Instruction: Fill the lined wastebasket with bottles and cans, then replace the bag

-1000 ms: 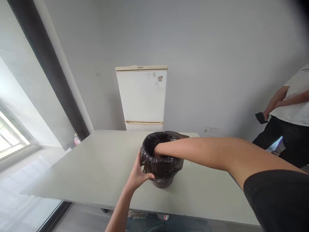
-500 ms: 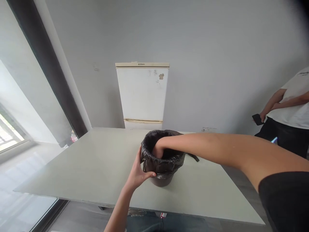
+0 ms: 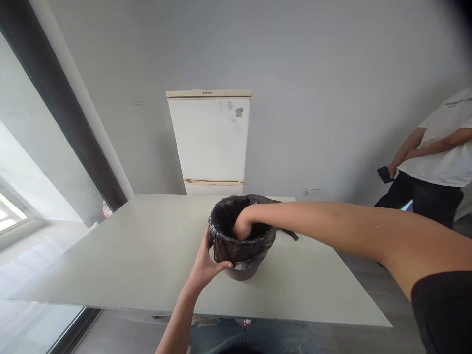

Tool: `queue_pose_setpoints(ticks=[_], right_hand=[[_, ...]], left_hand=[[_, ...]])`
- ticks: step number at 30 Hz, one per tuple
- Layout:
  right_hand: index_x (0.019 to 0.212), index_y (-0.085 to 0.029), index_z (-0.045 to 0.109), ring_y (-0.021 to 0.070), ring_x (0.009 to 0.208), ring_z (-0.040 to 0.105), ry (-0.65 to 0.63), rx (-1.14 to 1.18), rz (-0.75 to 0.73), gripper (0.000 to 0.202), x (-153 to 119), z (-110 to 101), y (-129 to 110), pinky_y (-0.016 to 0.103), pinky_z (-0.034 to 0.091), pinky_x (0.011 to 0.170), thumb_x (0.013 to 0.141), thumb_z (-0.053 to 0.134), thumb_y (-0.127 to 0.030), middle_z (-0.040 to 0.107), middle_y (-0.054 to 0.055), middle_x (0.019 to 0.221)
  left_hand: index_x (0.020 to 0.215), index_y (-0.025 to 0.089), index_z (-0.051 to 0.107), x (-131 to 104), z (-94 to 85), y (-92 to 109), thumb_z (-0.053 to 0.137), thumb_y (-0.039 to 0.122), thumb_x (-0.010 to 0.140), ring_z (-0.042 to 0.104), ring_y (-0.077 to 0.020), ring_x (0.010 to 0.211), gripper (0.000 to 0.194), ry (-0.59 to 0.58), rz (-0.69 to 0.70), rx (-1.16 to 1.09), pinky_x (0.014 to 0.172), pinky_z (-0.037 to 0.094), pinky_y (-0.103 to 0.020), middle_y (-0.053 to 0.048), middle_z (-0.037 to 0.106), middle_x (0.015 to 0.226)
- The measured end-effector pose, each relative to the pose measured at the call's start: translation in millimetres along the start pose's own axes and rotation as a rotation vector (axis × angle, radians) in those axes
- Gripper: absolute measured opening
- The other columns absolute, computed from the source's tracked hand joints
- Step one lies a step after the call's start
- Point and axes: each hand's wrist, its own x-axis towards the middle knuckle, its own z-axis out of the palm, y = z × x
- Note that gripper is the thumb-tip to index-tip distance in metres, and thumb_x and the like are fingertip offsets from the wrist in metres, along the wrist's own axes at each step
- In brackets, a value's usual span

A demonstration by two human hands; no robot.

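Note:
A small trash can (image 3: 241, 273) stands upright on the pale table (image 3: 147, 250). It is lined with a black trash bag (image 3: 239, 251), whose edge is folded down over the rim. My left hand (image 3: 207, 263) grips the can's left side through the bag, thumb across the front and fingers round the side. Inside the bag is my right hand (image 3: 243, 227), sunk past the wrist; its fingers are hidden. A dark strip of plastic (image 3: 289, 233) lies on the table behind the can, under my right forearm.
A white refrigerator (image 3: 210, 140) stands against the grey wall behind the table. At the right, another person (image 3: 438, 147) in a white shirt holds a dark object (image 3: 385, 174). A bright window (image 3: 9, 211) lies at the far left.
The whole scene has shifted slightly left in view as the camera turned. My left hand keeps its hold on the can, and my right hand stays inside the bag.

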Motion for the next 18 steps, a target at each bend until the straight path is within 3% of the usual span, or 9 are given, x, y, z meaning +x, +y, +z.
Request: queue_pose_setpoints(ticks=[1,2,4,5,8,12,14,16,18], right_hand=[[0.055,-0.02,0.07,0.0171,0.05,0.059,-0.118,-0.03,-0.018,0.021,-1,-13,-8,0.03,0.047,0.053,0.049,0.089,-0.014,0.059,-0.003,0.05],[0.06,-0.02,0.072,0.0173,0.055,0.062,-0.359,-0.112,-0.081,0.017,-5,-28,-16,0.029,0.048,0.057,0.053,0.085,-0.012,0.064,-0.003,0.056],[0.071,-0.021,0.076,0.0157,0.066,0.066,-0.42,-0.132,-0.159,0.012,-20,-57,-29,0.027,0.048,0.065,0.062,0.079,-0.012,0.071,-0.003,0.068],[0.078,-0.021,0.077,0.0151,0.072,0.067,-0.29,-0.129,-0.241,0.007,-32,-69,-32,0.026,0.048,0.068,0.073,0.073,-0.017,0.074,-0.003,0.076],[0.096,-0.021,0.07,0.0158,0.086,0.066,0.391,0.033,-0.293,0.015,-79,-81,-19,0.027,0.049,0.078,0.094,0.057,-0.028,0.074,0.001,0.095],[0.092,-0.023,0.058,0.0174,0.08,0.061,0.944,0.219,-0.072,0.012,-132,-48,56,0.03,0.049,0.076,0.095,0.056,-0.034,0.066,0.002,0.088],[0.086,-0.023,0.056,0.0175,0.074,0.059,0.915,0.27,0.093,0.011,-146,-20,102,0.031,0.048,0.07,0.089,0.061,-0.033,0.063,0.001,0.082],[0.092,-0.023,0.058,0.0187,0.077,0.062,0.688,0.394,0.142,0.016,-156,11,138,0.032,0.051,0.068,0.079,0.066,-0.027,0.066,0.003,0.092],[0.114,-0.024,0.061,0.0225,0.091,0.067,0.412,0.524,0.16,0.043,-162,42,156,0.035,0.057,0.072,0.072,0.072,-0.023,0.067,0.007,0.115]], left_hand=[[0.169,0.029,0.019,-1,-0.8,0,0.097,0.052,0.062,0.03,-0.0437,0.157,0.134,0.0,0.004,0.002,0.126,0.032,-0.058,-0.018,0.033,0.169],[0.169,0.029,0.019,-2,-1.7,-2,0.097,0.053,0.063,0.03,-0.0434,0.156,0.134,-0.003,0.004,-0.002,0.127,0.031,-0.057,-0.018,0.033,0.169],[0.169,0.03,0.017,-5,-4.0,-6,0.095,0.055,0.064,0.033,-0.0426,0.155,0.133,-0.016,-0.006,-0.028,0.126,0.032,-0.057,-0.018,0.032,0.17],[0.169,0.03,0.016,-7,-5.1,-9,0.094,0.056,0.065,0.034,-0.042,0.155,0.132,-0.026,-0.015,-0.045,0.126,0.033,-0.057,-0.018,0.03,0.17],[0.169,0.033,0.012,-12,-6.6,-19,0.093,0.061,0.066,0.033,-0.0413,0.156,0.134,-0.057,-0.042,-0.093,0.125,0.033,-0.057,-0.017,0.023,0.173],[0.168,0.031,0.017,-16,-2.7,-24,0.093,0.057,0.067,0.044,-0.041,0.15,0.129,-0.103,-0.112,-0.131,0.121,0.041,-0.057,-0.019,0.039,0.165],[0.163,0.027,0.029,-15,0.3,-24,0.094,0.052,0.069,0.054,-0.0411,0.142,0.117,-0.107,-0.156,-0.117,0.115,0.048,-0.057,-0.02,0.053,0.155],[0.152,0.023,0.046,-13,2.6,-25,0.094,0.049,0.068,0.062,-0.0417,0.131,0.101,-0.095,-0.192,-0.07,0.107,0.054,-0.057,-0.019,0.062,0.143],[0.139,0.021,0.057,-11,3.8,-25,0.096,0.048,0.065,0.067,-0.0414,0.122,0.088,-0.09,-0.216,-0.029,0.101,0.058,-0.056,-0.018,0.068,0.133]])
